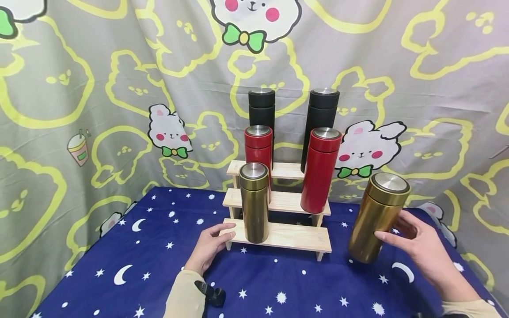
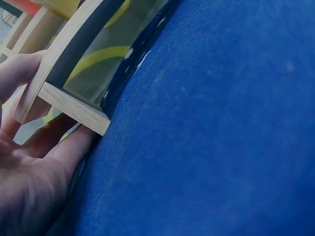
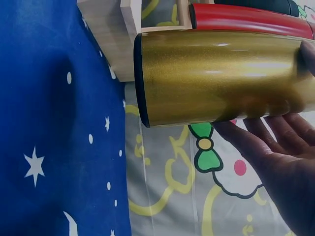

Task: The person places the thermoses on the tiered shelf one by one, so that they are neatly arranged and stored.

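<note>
My right hand (image 1: 423, 249) grips a gold thermos (image 1: 375, 225) with a steel-topped lid, to the right of a three-step wooden stand (image 1: 296, 236). The thermos leans slightly; in the right wrist view its dark base (image 3: 141, 81) is clear of the cloth. At the stand's lowest step, my left hand (image 1: 210, 247) holds the left end, thumb on top and fingers by the leg (image 2: 74, 108). Another gold thermos (image 1: 255, 214) stands upright on the left of that step. Two red thermoses, left (image 1: 257, 150) and right (image 1: 318, 181), occupy the middle step.
On the top step are two black thermoses, left (image 1: 261, 115) and right (image 1: 320, 119), partly hidden by the red ones. A dark blue cloth (image 1: 159, 265) with stars and moons covers the table. Behind hangs a grey patterned curtain (image 1: 214, 150).
</note>
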Tool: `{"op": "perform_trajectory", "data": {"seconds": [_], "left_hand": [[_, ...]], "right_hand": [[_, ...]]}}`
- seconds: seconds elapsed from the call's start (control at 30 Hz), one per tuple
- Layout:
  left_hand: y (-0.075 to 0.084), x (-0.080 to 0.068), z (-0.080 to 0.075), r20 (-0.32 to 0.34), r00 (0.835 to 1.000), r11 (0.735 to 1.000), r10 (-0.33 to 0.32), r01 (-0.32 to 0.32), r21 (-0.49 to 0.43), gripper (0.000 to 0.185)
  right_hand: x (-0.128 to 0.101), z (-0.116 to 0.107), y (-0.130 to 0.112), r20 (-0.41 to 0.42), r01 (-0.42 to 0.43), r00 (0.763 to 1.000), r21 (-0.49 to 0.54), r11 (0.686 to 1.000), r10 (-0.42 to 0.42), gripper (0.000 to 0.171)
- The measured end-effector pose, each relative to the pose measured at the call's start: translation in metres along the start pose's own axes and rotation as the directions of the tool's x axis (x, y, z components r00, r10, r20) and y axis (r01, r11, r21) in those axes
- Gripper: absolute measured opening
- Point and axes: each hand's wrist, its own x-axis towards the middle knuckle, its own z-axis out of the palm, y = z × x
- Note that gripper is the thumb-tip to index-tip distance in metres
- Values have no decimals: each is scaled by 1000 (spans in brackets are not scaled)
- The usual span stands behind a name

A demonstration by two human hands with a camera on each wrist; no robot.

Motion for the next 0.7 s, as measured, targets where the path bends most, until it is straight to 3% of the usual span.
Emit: {"op": "perform_trajectory", "data": {"seconds": [0.27, 0.7], "left_hand": [[-1, 1, -1, 1, 1000, 1000, 0, 0, 23, 35], [-2, 1, -2, -2, 1000, 1000, 5, -5, 21, 35]], "right_hand": [[0, 1, -1, 12, -36, 999, -25, 999, 36, 65], [1, 7, -9, 19, -13, 1000, -18, 1000, 13, 63]]}}
